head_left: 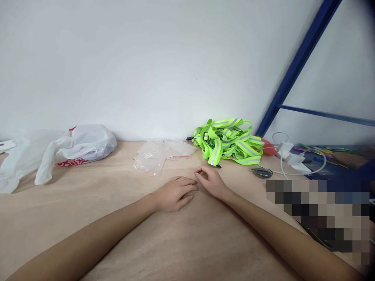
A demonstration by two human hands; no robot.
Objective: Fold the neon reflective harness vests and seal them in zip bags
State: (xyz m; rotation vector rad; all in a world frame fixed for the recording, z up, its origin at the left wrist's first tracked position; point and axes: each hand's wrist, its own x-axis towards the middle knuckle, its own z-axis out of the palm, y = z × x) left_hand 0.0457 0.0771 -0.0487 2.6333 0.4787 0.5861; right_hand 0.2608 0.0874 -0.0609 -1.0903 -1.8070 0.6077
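My left hand (177, 194) lies palm down on the tan surface, its fingers stretched out to the right and a little apart, holding nothing. Close by, my right hand (211, 182) rests with its fingers curled in to meet the thumb in a loose ring; nothing shows in it. Just beyond the right hand is a tangled heap of neon-green straps (230, 142) with grey reflective stripes and black buckles. Several clear plastic bags (159, 154) with a red seal line lie flat past my left hand, not touched by either hand.
White plastic carrier bags (90, 142) with red print lie at the left by the wall. On the right are a dark oval object (263, 172), a white power strip with cables (294, 160), an orange-red item (269, 148) and a blue metal frame (295, 66). A blurred-out patch covers the lower right.
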